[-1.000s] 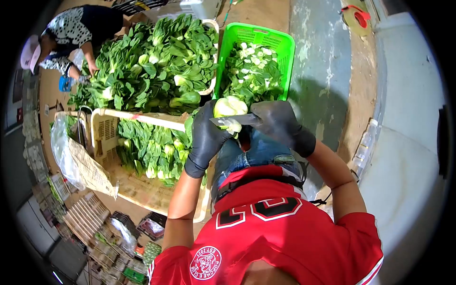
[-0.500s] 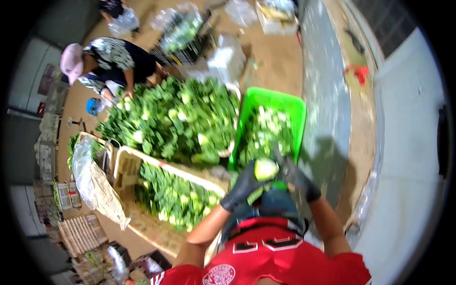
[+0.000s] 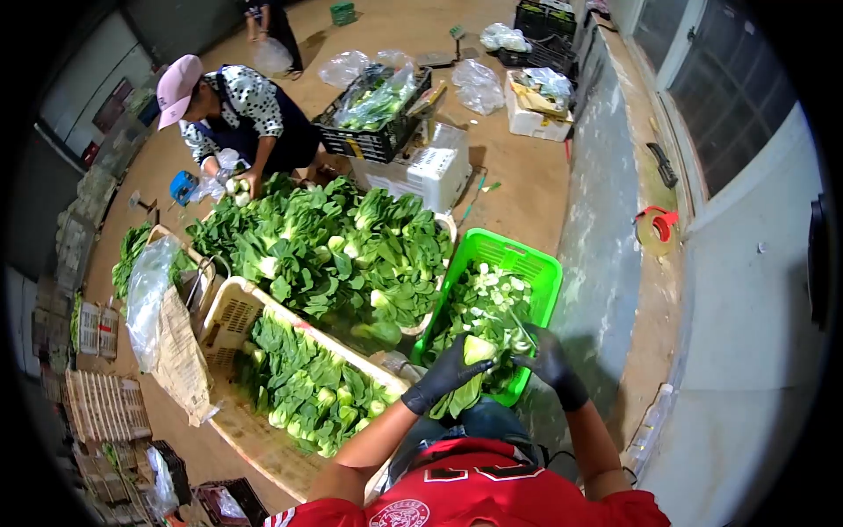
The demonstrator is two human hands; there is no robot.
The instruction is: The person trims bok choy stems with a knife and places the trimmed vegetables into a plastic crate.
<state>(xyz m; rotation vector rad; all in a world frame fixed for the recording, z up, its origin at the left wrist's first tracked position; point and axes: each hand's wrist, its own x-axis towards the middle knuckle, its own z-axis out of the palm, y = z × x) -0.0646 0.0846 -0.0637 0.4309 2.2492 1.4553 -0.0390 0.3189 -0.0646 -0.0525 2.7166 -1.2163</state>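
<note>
My left hand (image 3: 448,373), in a black glove, is closed round a bok choy (image 3: 479,350), its pale base up and its leaves hanging below. Close by on the right, my gloved right hand (image 3: 551,362) has its fingers wrapped round a knife, whose thin blade points up and left beside the vegetable. Both hands are over the near end of a green basket (image 3: 546,294) holding cut leaves and pale trimmings (image 3: 492,294). On the left, a yellowish crate (image 3: 263,443) holds rows of bok choy (image 3: 320,386).
Behind the crate lies a big heap of bok choy (image 3: 325,250). A co-worker in a pink cap (image 3: 178,86) handles greens at its far left. Farther back are a black crate (image 3: 373,140), a white box (image 3: 536,119) and another person. A tape roll (image 3: 654,230) lies on the right ledge.
The view has tilted up, showing more floor. My hands have moved from in front of my lap to over the green basket. The knife blade has swung from lying across the vegetable to pointing away.
</note>
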